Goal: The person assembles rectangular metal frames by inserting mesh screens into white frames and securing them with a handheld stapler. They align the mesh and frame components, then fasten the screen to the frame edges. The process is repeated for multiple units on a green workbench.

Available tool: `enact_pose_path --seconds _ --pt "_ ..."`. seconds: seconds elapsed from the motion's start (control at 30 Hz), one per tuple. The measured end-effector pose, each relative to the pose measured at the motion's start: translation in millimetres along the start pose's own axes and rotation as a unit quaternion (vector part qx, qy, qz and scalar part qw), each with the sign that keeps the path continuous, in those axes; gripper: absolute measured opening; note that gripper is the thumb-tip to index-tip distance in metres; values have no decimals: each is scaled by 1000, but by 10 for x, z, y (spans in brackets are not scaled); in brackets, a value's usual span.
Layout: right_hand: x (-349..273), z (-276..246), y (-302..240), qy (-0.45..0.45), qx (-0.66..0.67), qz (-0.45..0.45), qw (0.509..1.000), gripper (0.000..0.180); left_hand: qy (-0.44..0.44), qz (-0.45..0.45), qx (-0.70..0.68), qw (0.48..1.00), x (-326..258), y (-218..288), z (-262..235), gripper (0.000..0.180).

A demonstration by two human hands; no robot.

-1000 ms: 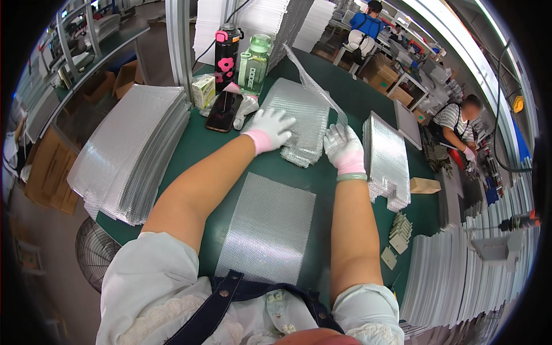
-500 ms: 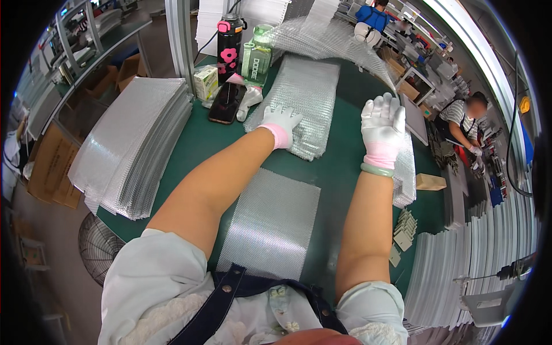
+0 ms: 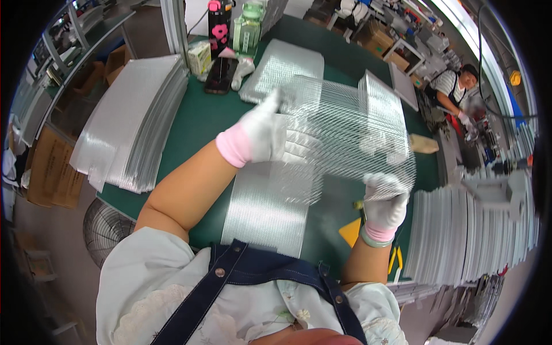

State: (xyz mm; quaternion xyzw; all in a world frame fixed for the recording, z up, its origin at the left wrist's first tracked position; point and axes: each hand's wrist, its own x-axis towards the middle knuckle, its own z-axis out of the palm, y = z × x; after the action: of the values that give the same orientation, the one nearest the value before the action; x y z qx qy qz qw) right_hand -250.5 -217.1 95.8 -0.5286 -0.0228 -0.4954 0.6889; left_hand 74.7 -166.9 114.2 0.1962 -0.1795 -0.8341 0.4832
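Note:
A see-through bubble-wrap sheet (image 3: 345,115), blurred by motion, stretches between my two white-gloved hands above the table. My left hand (image 3: 261,135) grips its left end, thumb up and fingers behind the film. At the near right corner, my right hand (image 3: 384,201) closes on the same sheet with curled fingers. Below lies another bubble-wrap sheet (image 3: 267,207), flat on the green table (image 3: 201,129) close to my body. Beyond my left hand sits a bubble-wrap stack (image 3: 287,57). A second stack (image 3: 382,95) stands farther right, partly seen through the held sheet.
A tall bubble-wrap stack (image 3: 129,115) occupies the left side. A phone (image 3: 221,76), black flask (image 3: 219,29) and green bottle (image 3: 247,31) stand at the back. Right are a wooden block (image 3: 423,144), a yellow-handled tool (image 3: 395,260) and upright white sheets (image 3: 454,236). A co-worker (image 3: 451,92) sits beyond.
My hands were open, the left on the far stack and the right raised over the right stack. Both now hold a sheet nearer me. The sheet arching over the far edge is gone from there.

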Motion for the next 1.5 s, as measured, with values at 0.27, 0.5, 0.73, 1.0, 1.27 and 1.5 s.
enact_pose_path --seconds 0.27,0.5,0.73,1.0,1.27,1.5 --pt "-1030 587 -368 165 -223 269 922 30 113 248 483 832 -921 -571 299 36" --pt "-1507 1115 267 227 -471 248 815 25 403 293 688 528 -1103 -1356 -81 53" --pt "-1696 1027 682 145 -692 187 681 38 445 187 726 490 -1155 -1545 -344 72" --pt "-1709 953 939 60 -792 294 531 42 451 83 786 415 -929 -1676 -716 73" --pt "-1641 984 924 39 -801 316 507 40 447 84 778 434 -926 -1661 -729 64" --pt "-1634 957 923 45 -796 316 514 40 458 75 773 432 -888 -1664 -731 54"
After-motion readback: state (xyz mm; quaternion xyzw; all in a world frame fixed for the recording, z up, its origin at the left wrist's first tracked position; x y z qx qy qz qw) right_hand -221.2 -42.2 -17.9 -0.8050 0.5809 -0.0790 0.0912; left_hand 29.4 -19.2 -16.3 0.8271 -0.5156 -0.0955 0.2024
